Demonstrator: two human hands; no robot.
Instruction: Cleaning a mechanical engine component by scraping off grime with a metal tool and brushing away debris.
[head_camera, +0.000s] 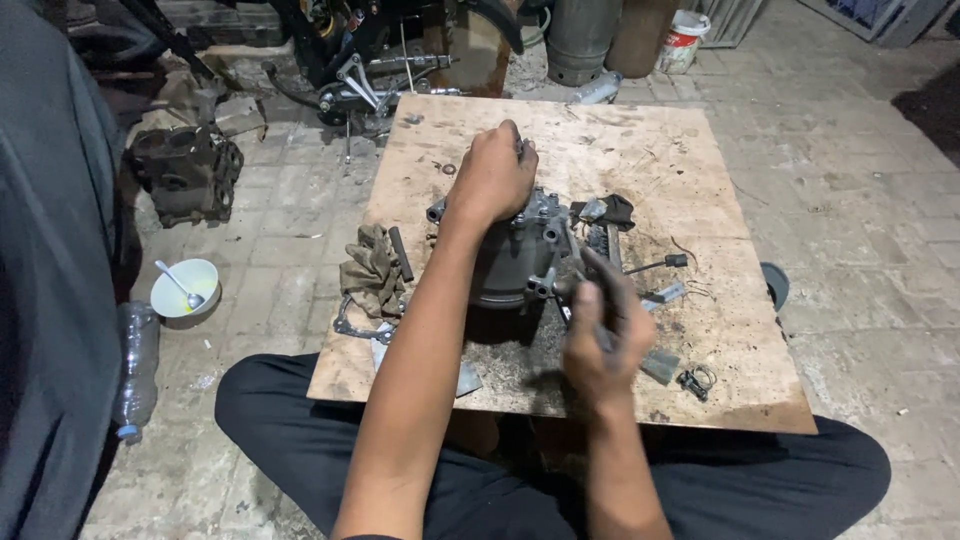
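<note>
A grey metal compressor-like engine part (520, 262) lies in the middle of a stained plywood board (660, 150) across my lap. My left hand (492, 176) rests on the top of that part and grips it, fingers curled over its far edge. My right hand (603, 335) is closed around a thin dark tool whose tip meets the part's lower right fittings. The tool's shaft is mostly hidden in my fist.
A dirty glove (372, 268) and a small cylinder lie left of the part. Black brackets (610, 212), a bolt, clips (697, 379) and metal scraps lie to the right. On the brick floor: a white bowl with a spoon (185, 288), a plastic bottle (135, 370), an engine block (185, 172), motorcycle parts (360, 80).
</note>
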